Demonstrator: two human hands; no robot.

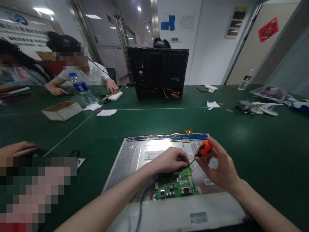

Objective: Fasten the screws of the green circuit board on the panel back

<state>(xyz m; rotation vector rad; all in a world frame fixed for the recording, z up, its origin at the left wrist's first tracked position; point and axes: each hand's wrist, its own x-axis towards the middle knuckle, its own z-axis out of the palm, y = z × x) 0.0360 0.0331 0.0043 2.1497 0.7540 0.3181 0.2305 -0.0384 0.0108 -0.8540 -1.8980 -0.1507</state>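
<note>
A silver metal display panel lies flat on the green table, with a green circuit board mounted near its front edge. My right hand is closed round an orange-handled screwdriver whose tip points down-left at the board's upper edge. My left hand rests curled on the panel just above the board, fingertips pressed together at the spot where the screwdriver tip meets it; what they pinch is hidden. A blue strip with gold tape runs along the panel's far edge.
A black monitor back shell stands upright mid-table. Left are a cardboard box, a water bottle, paper scraps and seated people; another person's hand lies at the near left. Right hold loose parts and a bottle.
</note>
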